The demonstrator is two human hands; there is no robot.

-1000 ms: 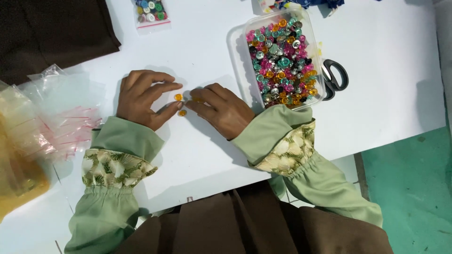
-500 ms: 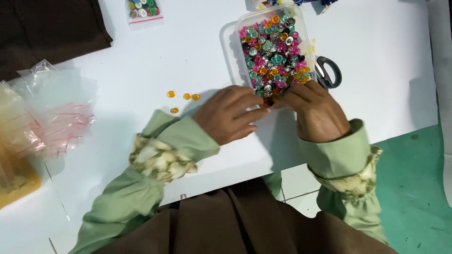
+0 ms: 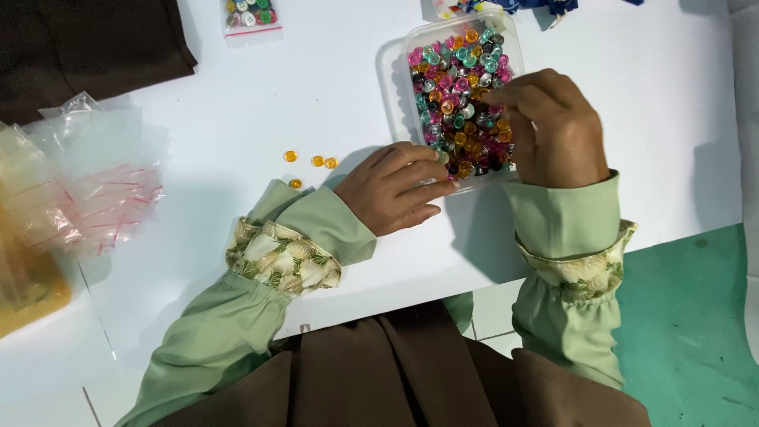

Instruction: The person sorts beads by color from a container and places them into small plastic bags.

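A clear plastic tub (image 3: pixel 395 75) full of small coloured buttons, pink, teal, orange and dark, stands on the white table. My left hand (image 3: pixel 395 188) rests against the tub's near left corner, fingertips at its rim. My right hand (image 3: pixel 553 130) reaches into the tub from the right, fingers curled down among the buttons; whether it pinches one is hidden. Several loose orange buttons (image 3: pixel 312 164) lie on the table left of my left hand.
A pile of clear zip bags with red strips (image 3: pixel 95 178) lies at the left. A small bag of mixed buttons (image 3: pixel 250 16) sits at the top. Dark brown cloth (image 3: pixel 87 47) covers the top left corner. The table's near edge meets a green floor (image 3: pixel 696 332).
Both hands have moved right, from the loose orange buttons to the tub. My right hand now reaches into the tub and my left rests at its corner.
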